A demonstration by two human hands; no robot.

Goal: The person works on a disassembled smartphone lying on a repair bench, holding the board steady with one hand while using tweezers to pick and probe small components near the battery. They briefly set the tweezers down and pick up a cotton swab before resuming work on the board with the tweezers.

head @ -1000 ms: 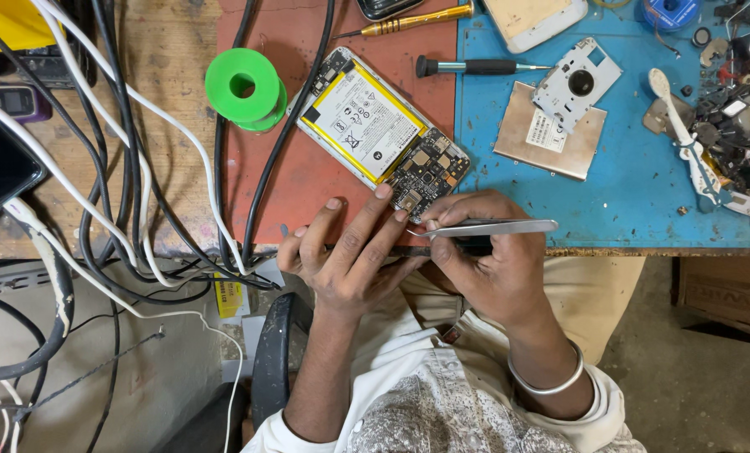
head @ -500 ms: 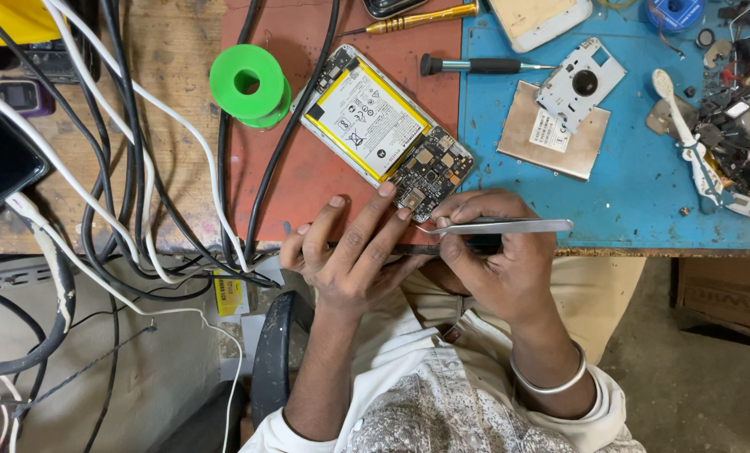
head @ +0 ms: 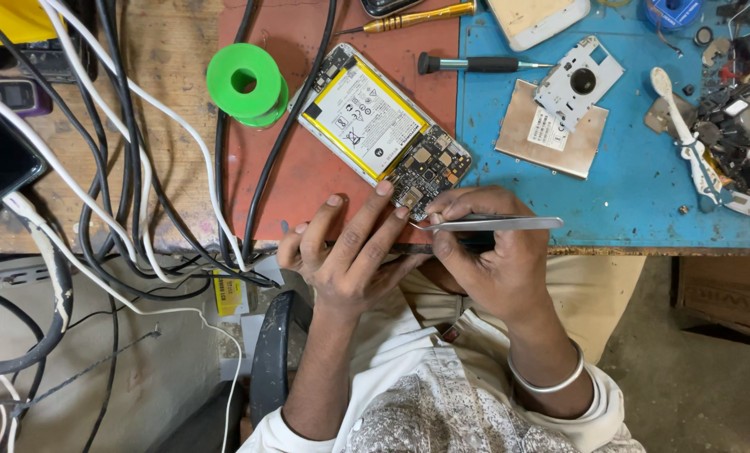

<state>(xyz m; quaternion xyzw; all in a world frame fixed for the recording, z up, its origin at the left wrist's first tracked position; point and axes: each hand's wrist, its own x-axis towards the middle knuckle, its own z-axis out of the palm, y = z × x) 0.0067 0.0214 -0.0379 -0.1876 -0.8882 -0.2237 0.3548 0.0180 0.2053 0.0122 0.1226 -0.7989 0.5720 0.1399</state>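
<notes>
Phone [head: 385,130], back off, lies tilted on red mat [head: 308,176] near table edge: flat yellow-rimmed battery, bumpy dark circuit board at its near end. Left hand [head: 350,252] holds nothing, fingers spread, tips touching board. Right hand [head: 488,256] pinches thin shiny metal tweezers [head: 484,224], tip at board. Round green tape roll [head: 247,84] & black screwdriver [head: 476,64] nearby.

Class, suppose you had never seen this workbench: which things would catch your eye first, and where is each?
At the centre, an opened phone with a yellow-edged battery lies on the red mat. The left hand steadies its lower end while the right hand holds metal tweezers to the circuit board. A bright green spool sits beside it, next to tangled black and white cables.
</notes>
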